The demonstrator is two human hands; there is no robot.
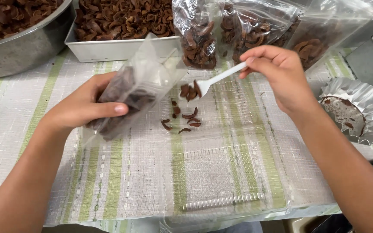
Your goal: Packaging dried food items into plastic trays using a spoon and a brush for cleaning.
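1. Right now the left hand is clamped around a clear plastic pouch, part full of dark dried fruit pieces, tilted with its mouth toward the fork.
2. Right hand pinches a white plastic fork carrying a few brown curls, just beside the pouch mouth.
3. Loose pieces lie scattered on the counter below the fork.
4. Striped green-and-cream woven cloth covers the counter; a clear ridged plastic tray sits near the front edge.
5. Behind: round steel bowl, white rectangular tray, both heaped with fruit; filled clear bags stand close behind the fork.
6. Crinkled foil cup sits far right.
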